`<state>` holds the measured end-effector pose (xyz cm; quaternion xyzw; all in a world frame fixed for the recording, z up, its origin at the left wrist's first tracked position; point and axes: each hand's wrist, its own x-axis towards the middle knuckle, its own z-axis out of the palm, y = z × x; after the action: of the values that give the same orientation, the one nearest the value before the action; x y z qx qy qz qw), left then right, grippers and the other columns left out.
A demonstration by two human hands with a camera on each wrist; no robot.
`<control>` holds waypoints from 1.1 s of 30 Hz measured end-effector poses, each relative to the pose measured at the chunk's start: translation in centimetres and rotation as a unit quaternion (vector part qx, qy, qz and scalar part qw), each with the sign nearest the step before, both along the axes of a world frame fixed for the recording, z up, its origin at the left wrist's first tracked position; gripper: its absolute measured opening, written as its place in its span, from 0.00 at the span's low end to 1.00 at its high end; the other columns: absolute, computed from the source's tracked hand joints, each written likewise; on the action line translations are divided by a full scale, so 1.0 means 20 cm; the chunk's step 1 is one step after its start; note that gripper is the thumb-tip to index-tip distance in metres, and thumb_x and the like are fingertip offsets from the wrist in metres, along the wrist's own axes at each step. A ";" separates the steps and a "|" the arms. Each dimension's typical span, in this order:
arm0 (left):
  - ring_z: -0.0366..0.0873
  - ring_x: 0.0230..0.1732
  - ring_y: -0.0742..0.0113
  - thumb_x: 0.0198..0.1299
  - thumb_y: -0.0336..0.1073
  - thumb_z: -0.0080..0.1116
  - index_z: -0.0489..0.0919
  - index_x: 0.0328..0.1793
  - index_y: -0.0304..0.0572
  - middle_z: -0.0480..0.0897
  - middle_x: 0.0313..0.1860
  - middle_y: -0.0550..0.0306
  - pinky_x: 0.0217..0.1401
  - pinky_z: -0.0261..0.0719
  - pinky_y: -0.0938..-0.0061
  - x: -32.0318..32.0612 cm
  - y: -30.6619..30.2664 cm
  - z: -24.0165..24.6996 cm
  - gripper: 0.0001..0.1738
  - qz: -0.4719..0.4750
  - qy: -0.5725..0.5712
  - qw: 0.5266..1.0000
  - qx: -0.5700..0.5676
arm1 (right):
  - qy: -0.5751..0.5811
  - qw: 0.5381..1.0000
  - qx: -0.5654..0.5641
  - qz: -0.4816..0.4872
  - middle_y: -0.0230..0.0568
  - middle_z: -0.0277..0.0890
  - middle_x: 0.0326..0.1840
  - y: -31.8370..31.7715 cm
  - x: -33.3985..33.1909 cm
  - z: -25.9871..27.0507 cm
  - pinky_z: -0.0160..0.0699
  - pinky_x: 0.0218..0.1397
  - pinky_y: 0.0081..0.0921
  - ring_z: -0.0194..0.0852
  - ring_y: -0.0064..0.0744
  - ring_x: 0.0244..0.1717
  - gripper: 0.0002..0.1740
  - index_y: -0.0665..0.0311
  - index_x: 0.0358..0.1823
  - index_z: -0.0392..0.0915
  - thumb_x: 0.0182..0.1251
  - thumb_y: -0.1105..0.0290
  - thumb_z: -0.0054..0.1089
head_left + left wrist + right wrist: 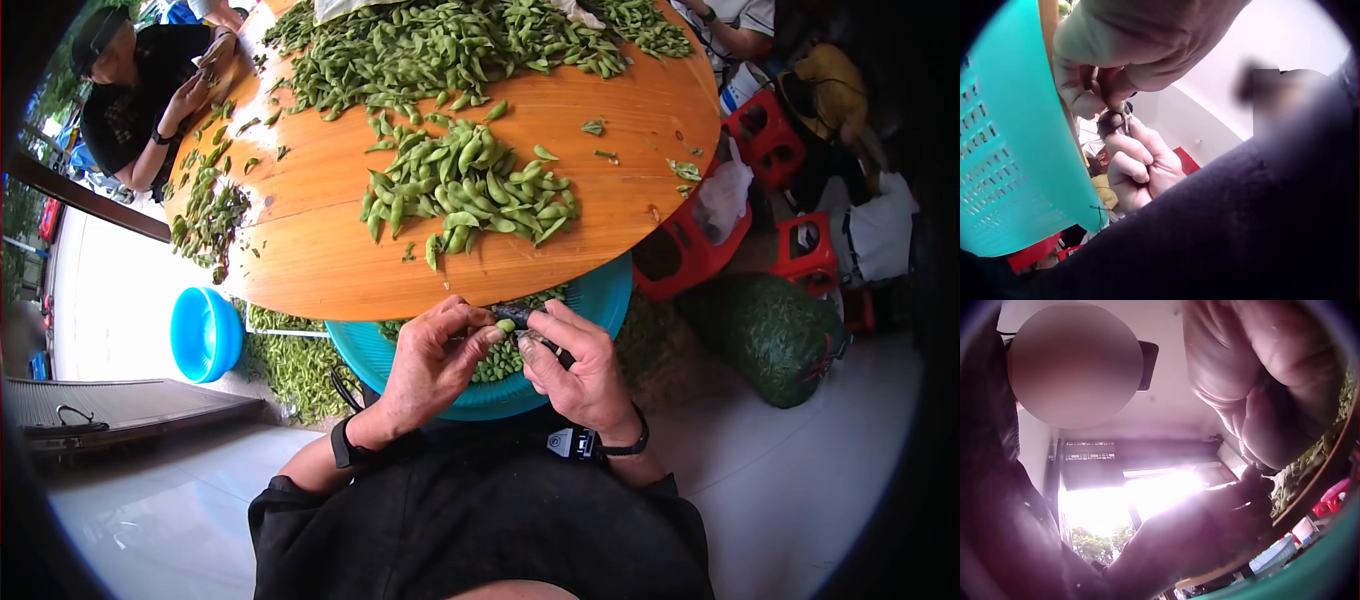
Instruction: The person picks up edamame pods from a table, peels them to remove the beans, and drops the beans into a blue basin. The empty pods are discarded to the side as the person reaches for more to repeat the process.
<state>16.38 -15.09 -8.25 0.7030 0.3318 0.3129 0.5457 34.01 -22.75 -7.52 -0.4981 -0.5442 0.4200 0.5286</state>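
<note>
Over a teal basket (345, 345) of shelled green beans (497, 366), both hands meet at one edamame pod (506, 325). My left hand (435, 355) pinches the pod between thumb and forefinger. From the other side my right hand (580, 365) grips it, its thumb and dark-covered forefinger (515, 314) at the pod's end. In the left wrist view the fingertips of the left hand (1129, 47) and right hand (1141, 165) come together, the pod mostly hidden between them. A small pile of edamame pods (465, 190) lies on the wooden table (320, 240) just ahead.
A larger heap of pods (400, 60) covers the table's far side; scraps (205, 215) lie left. On the floor are a blue basin (205, 335), empty hulls (295, 370), red stools (690, 240) and a full green sack (765, 335). Another person (140, 95) sits across at left.
</note>
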 end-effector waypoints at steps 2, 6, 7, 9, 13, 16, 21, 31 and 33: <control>0.69 0.25 0.79 0.70 0.32 0.60 0.79 0.42 0.36 0.75 0.27 0.65 0.29 0.68 0.82 -0.01 -0.02 0.00 0.06 -0.010 -0.037 0.993 -0.112 | 0.022 1.000 -0.006 -0.007 0.36 0.67 0.35 0.00 0.00 0.00 0.65 0.23 0.19 0.69 0.18 0.24 0.10 0.80 0.50 0.77 0.71 0.80 0.56; 0.69 0.23 0.76 0.73 0.37 0.58 0.78 0.39 0.40 0.75 0.26 0.64 0.26 0.64 0.81 -0.02 0.00 -0.02 0.10 -0.105 -0.179 0.897 -0.390 | 0.169 0.982 -0.077 0.028 0.34 0.68 0.34 0.01 0.02 0.02 0.64 0.22 0.18 0.68 0.17 0.23 0.10 0.78 0.49 0.78 0.70 0.81 0.56; 0.68 0.22 0.76 0.74 0.38 0.56 0.78 0.39 0.42 0.75 0.25 0.64 0.23 0.61 0.80 -0.02 0.00 -0.01 0.10 -0.106 -0.183 0.884 -0.418 | 0.170 0.982 -0.077 0.027 0.34 0.68 0.34 0.01 0.02 0.02 0.64 0.22 0.18 0.68 0.17 0.23 0.10 0.78 0.49 0.78 0.70 0.81 0.56; 0.67 0.21 0.77 0.73 0.38 0.57 0.78 0.39 0.42 0.74 0.24 0.65 0.22 0.60 0.80 -0.02 0.01 0.00 0.11 -0.114 -0.189 0.866 -0.449 | 0.227 0.969 -0.085 0.056 0.31 0.67 0.35 0.01 0.02 0.02 0.62 0.21 0.16 0.68 0.14 0.23 0.09 0.77 0.49 0.77 0.71 0.81 0.55; 0.64 0.17 0.79 0.72 0.37 0.59 0.78 0.39 0.39 0.72 0.19 0.68 0.19 0.59 0.80 -0.04 0.03 0.01 0.10 -0.096 -0.059 0.947 -0.301 | 0.174 0.980 -0.092 0.029 0.37 0.69 0.35 0.02 0.00 0.01 0.65 0.23 0.20 0.71 0.23 0.24 0.09 0.77 0.48 0.77 0.69 0.82 0.56; 0.62 0.16 0.81 0.70 0.35 0.62 0.77 0.39 0.38 0.69 0.17 0.67 0.20 0.59 0.80 -0.02 0.01 0.08 0.10 0.040 0.120 0.988 0.088 | -0.118 0.991 0.039 -0.053 0.44 0.70 0.36 0.03 -0.04 0.00 0.71 0.28 0.28 0.75 0.38 0.28 0.10 0.75 0.48 0.77 0.65 0.83 0.58; 0.64 0.20 0.81 0.68 0.36 0.65 0.76 0.39 0.35 0.71 0.18 0.66 0.23 0.64 0.81 0.00 -0.01 0.04 0.12 -0.006 0.010 0.993 -0.120 | -0.226 0.964 0.096 -0.101 0.49 0.71 0.37 0.02 -0.09 0.02 0.78 0.35 0.37 0.77 0.50 0.33 0.12 0.71 0.47 0.77 0.61 0.83 0.60; 0.69 0.27 0.81 0.78 0.38 0.48 0.72 0.40 0.38 0.76 0.28 0.65 0.28 0.68 0.81 -0.05 0.02 0.01 0.13 -0.102 -0.051 0.946 -0.305 | 0.000 0.998 -0.045 -0.047 0.46 0.72 0.30 0.05 -0.05 -0.06 0.72 0.32 0.31 0.75 0.40 0.28 0.08 0.73 0.43 0.78 0.62 0.82 0.57; 0.70 0.29 0.80 0.78 0.35 0.48 0.74 0.48 0.35 0.77 0.30 0.62 0.32 0.72 0.79 -0.05 0.01 0.00 0.10 -0.099 -0.047 0.949 -0.295 | -0.076 0.995 0.013 -0.064 0.45 0.72 0.30 0.05 -0.05 -0.07 0.71 0.30 0.30 0.74 0.38 0.27 0.08 0.73 0.42 0.77 0.62 0.83 0.57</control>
<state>15.37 -14.83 -8.27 0.5247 0.3122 0.1784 0.7716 32.99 -21.72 -8.93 -0.5556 -0.5554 0.3385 0.5180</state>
